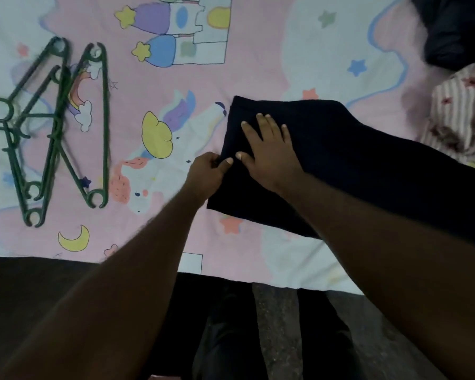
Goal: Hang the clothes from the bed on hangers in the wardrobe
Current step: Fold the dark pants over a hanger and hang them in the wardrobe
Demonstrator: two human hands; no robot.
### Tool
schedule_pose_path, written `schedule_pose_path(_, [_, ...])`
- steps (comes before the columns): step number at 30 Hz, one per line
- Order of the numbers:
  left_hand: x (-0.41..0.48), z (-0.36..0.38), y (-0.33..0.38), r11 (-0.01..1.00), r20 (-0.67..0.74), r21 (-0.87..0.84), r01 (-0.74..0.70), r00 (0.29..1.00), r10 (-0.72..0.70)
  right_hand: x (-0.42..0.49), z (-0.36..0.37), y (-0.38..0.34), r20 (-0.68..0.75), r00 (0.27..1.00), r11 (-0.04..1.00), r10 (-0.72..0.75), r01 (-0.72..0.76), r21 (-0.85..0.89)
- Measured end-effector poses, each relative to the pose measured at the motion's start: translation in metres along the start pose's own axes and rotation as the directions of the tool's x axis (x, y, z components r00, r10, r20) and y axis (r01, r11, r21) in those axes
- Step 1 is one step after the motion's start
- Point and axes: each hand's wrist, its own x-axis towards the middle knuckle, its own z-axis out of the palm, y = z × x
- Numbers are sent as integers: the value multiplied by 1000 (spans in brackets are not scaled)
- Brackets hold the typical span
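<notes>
Fabric of a dark garment (368,165) lay folded flat on the bed (231,64), right of the middle of the view, its long side running off toward the right edge. The right hand (269,152) rested on the garment's left end, palm down, fingers straight and slightly spread, pressing the cloth against the sheet. The left hand (207,174) sat just beside it at the garment's left border, fingers curled in and the thumb pointing toward the right hand, pinching the edge of the cloth there (how much cloth lay inside the pinch could not be seen). Both forearms reached in from the bottom of the view and were bare. Well apart from the garment, at the far left of the bed, several green hangers (55,127) lay in a loose, overlapping pile, their hooks pointing off the left edge. At the right side of the bed a striped garment (461,116) lay crumpled, touching or nearly touching the dark garment's far end, and above it in the corner sat a dark bundle (455,28) of cloth. The sheet was pink and white, printed with a unicorn, stars, a moon and a castle. Below the bed's edge, the person's legs (231,338) in dark trousers stood on a speckled floor (280,325).
</notes>
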Motion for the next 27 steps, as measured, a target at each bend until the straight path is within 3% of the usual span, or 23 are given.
schedule_pose_path(4, [1, 0, -13, 1000, 15, -16, -27, 1000, 27, 45, -22, -7, -69, 997, 999, 20, -17, 41])
schedule_pose_path(11, [0, 2, -25, 981, -18, 152, -119, 992, 123, 92, -47, -9, 117, 992, 993, 40, -53, 106])
schedule_pose_path(13, [-3, 2, -28, 980, -52, 156, -123, 990, 132, 97, -48, -9, 33, 999, 999, 19, -21, 45])
schedule_pose_path(15, [-4, 2, -29, 986, -85, 124, -113, 989, 124, 92, -41, -11, -139, 990, 999, 3, -9, -40])
schedule_pose_path(17, [-5, 3, -30, 982, -90, 145, -118, 987, 132, 75, -24, -15, -337, 940, 998, -48, 30, -58])
schedule_pose_path(19, [-7, 4, -32, 972, -85, 192, -133, 985, 152, 52, -5, -24, -448, 886, 993, -117, 120, -23])
schedule_pose_path(22, [-7, 4, -35, 960, -90, 239, -145, 981, 171, 18, 29, -30, -318, 928, 981, -194, 175, -87])
schedule_pose_path(25, [-7, 5, -34, 934, -96, 330, -135, 980, 176, -4, 49, -5, -140, 984, 981, -112, 87, -175])
schedule_pose_path(27, [-8, 7, -31, 918, -112, 378, -117, 979, 171, -8, 45, 23, -129, 990, 974, -63, 32, -226])
